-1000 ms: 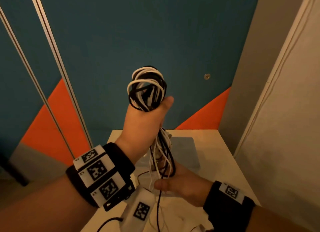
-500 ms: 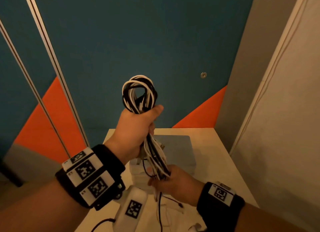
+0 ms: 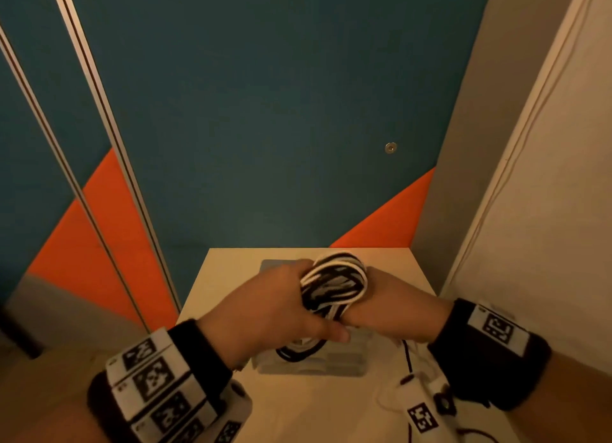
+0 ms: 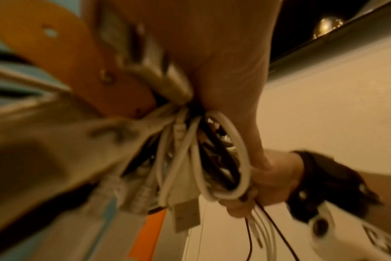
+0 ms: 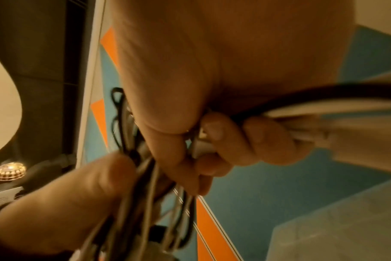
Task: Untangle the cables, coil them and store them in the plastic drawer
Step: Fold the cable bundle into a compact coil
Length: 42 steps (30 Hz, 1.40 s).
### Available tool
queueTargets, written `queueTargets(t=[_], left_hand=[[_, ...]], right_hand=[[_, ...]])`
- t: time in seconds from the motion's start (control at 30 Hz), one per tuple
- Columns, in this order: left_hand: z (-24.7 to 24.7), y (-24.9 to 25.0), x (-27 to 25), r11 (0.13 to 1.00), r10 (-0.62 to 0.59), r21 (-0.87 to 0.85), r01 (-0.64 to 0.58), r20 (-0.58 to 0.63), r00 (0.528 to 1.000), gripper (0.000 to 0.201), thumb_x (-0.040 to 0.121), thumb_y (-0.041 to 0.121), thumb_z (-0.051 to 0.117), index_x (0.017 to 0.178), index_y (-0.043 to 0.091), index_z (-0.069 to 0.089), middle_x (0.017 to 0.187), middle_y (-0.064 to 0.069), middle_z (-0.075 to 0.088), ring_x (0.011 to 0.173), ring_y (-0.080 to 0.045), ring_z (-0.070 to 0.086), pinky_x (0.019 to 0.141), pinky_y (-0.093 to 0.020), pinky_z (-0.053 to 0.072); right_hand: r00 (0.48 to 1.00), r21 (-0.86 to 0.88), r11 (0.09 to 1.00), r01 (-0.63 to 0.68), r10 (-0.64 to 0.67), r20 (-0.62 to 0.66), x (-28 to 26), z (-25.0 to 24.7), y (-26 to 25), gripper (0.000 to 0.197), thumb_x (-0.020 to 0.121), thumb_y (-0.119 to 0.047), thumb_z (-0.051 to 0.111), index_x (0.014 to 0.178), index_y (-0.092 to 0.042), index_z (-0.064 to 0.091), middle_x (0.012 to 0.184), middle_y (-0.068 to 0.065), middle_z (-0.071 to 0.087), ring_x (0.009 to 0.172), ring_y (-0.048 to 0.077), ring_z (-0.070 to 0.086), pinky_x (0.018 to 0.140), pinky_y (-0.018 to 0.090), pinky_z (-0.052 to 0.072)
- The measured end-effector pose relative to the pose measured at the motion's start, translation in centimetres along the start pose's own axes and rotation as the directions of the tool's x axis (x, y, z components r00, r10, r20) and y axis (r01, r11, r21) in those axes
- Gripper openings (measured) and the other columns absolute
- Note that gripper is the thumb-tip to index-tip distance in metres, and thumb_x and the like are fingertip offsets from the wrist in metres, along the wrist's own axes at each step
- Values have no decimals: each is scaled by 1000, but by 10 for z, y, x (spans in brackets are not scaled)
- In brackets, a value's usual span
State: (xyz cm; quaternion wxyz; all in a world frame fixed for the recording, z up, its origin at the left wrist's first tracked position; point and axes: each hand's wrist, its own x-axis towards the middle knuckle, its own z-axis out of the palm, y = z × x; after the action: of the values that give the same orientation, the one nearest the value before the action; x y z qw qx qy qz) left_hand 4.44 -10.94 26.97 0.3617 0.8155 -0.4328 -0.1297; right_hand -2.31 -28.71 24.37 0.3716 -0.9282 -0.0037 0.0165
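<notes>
Lowered since a second ago, the cable bundle now sits above the plastic drawer near the table's far edge, left hand and right hand both curled round it.

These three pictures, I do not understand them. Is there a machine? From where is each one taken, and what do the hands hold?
There is no machine, only a person wearing three cameras. The head view looks down at both hands above a small table. The other two views come from cameras strapped to the wrists, so the hands look very big and blurred there. The left hand and the right hand together grip a bundle of black and white cables. Under the hands a clear plastic drawer box stands on the table. The black bands with square patterns are worn on the wrists.
</notes>
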Motion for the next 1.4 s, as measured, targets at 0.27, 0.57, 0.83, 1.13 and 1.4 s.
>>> queueTargets(t=[0.27,0.57,0.83,1.13,1.4], left_hand=[[17,-10,2,993,-63,-94,65,24,998,36,69,28,87,99,39,69,87,21,71,77,11,63,67,-7,47],[22,-20,4,989,-9,-147,10,4,1000,41,67,25,83,102,37,66,95,19,70,87,6,64,80,-23,55],[35,-28,2,909,58,-410,-70,-41,997,35,78,-20,60,102,4,64,88,0,67,83,0,59,73,-22,51],[30,-33,-1,921,-43,-387,-53,-237,971,22,81,2,69,83,23,66,76,-4,68,72,-16,63,68,-36,51],[15,-36,-2,880,-95,-471,-52,-282,955,25,83,-1,66,86,23,70,79,-15,68,74,-21,66,73,-48,55]], right_hand=[[999,-53,998,-29,31,28,9,6,0,38,69,-53,56,100,-33,66,100,-6,70,96,13,65,88,44,54],[993,-52,995,-91,94,69,-4,-1,-26,6,84,-24,56,78,-24,57,67,-8,55,56,9,51,53,17,45],[969,215,950,-227,197,152,-10,2,-34,18,81,-3,51,69,-17,50,46,-9,40,45,8,34,48,25,28],[986,89,982,-165,166,-1,-13,10,-20,29,80,-13,58,107,-19,50,81,2,68,62,15,67,51,27,49],[967,499,852,-157,236,-99,-14,14,-20,24,90,-1,36,85,-15,55,52,-4,36,40,10,36,40,24,36]])
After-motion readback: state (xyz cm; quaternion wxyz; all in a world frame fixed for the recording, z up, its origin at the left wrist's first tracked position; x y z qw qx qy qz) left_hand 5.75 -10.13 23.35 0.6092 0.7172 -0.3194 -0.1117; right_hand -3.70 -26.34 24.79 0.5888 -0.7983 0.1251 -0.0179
